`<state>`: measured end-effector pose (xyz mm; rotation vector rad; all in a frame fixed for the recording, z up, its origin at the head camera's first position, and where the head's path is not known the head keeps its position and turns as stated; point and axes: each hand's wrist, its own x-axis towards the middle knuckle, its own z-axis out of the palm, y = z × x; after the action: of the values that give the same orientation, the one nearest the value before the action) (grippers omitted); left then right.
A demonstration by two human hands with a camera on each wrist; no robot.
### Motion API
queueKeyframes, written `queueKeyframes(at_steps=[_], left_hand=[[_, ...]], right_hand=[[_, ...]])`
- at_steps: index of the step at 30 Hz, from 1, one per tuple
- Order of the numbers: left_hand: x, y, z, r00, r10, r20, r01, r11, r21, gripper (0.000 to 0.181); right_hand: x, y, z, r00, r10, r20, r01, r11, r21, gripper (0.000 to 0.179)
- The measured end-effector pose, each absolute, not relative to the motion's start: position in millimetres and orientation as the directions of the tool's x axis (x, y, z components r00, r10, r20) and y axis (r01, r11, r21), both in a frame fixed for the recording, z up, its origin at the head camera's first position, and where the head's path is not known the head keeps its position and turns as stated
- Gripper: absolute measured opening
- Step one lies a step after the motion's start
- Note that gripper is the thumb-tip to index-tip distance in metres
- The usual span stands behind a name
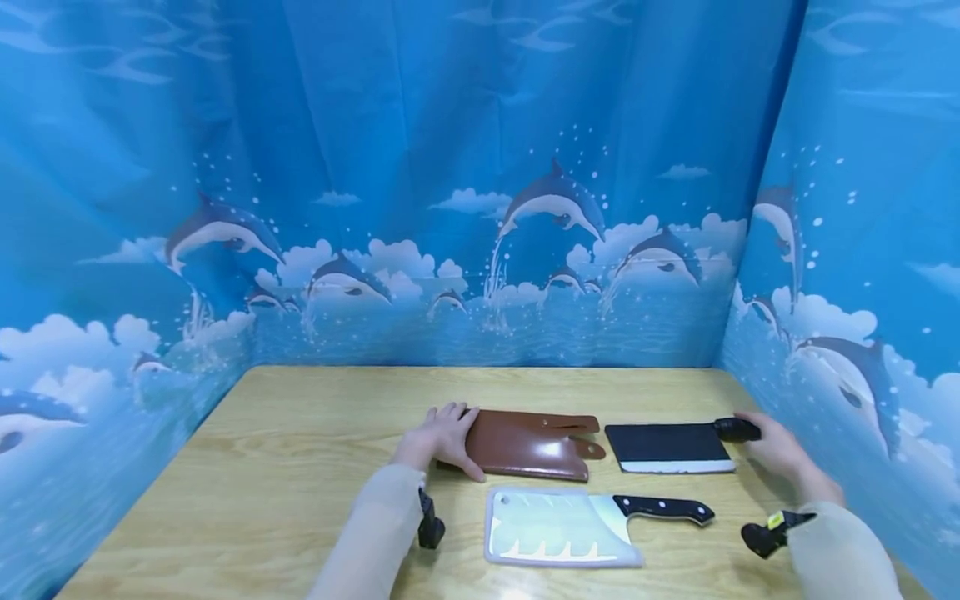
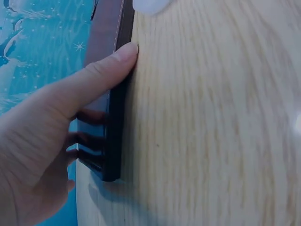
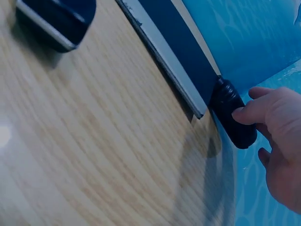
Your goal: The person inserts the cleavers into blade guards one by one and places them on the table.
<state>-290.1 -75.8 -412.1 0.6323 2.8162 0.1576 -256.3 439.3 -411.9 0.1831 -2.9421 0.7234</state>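
Note:
A glossy brown leather knife sheath [image 1: 525, 446] lies flat on the table, its strap end pointing right. My left hand [image 1: 444, 440] spans its left end, the thumb [image 2: 124, 52] along the near edge and the fingers over toward the far edge. To the right lies a black cleaver [image 1: 667, 446] with a pale cutting edge facing me. My right hand [image 1: 780, 450] pinches its black handle [image 3: 233, 110] between thumb and fingers. Closer to me is a second cleaver [image 1: 558, 527], its blade in a translucent whitish cover and its riveted black handle [image 1: 663, 508] pointing right.
The wooden table [image 1: 300, 467] meets a blue dolphin-print curtain [image 1: 450, 208] at the back and a similar one on the right. In the right wrist view, the riveted handle's end [image 3: 56, 23] shows at top left.

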Motion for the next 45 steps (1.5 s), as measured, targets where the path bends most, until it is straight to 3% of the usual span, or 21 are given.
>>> queueKeyframes(at_steps=[8,16,27,35,45], left_hand=[[-287,-71,-410,-0.909,0.328,-0.259,0.269,0.933,0.239,0.117],[-289,-68,-415,-0.887,0.379,-0.263,0.341,0.923,0.18,0.117],[-287,-70,-417,-0.895,0.38,-0.236,0.33,0.917,0.224,0.118],[-286,-73,-417,-0.888,0.378,-0.262,0.336,0.922,0.191,0.116],[-280,-81,-423,-0.908,0.399,-0.127,0.371,0.908,0.197,0.114]], right_hand=[[-267,437,-420,-0.985,-0.123,0.118,-0.159,0.913,-0.375,0.061],[-269,438,-414,-0.989,-0.097,0.11,-0.121,0.962,-0.246,0.052],[-259,445,-409,-0.994,-0.097,0.051,-0.108,0.949,-0.295,0.042],[-255,443,-424,-0.985,-0.139,0.102,-0.166,0.925,-0.342,0.038],[-253,443,-426,-0.986,-0.116,0.119,-0.15,0.932,-0.331,0.046]])
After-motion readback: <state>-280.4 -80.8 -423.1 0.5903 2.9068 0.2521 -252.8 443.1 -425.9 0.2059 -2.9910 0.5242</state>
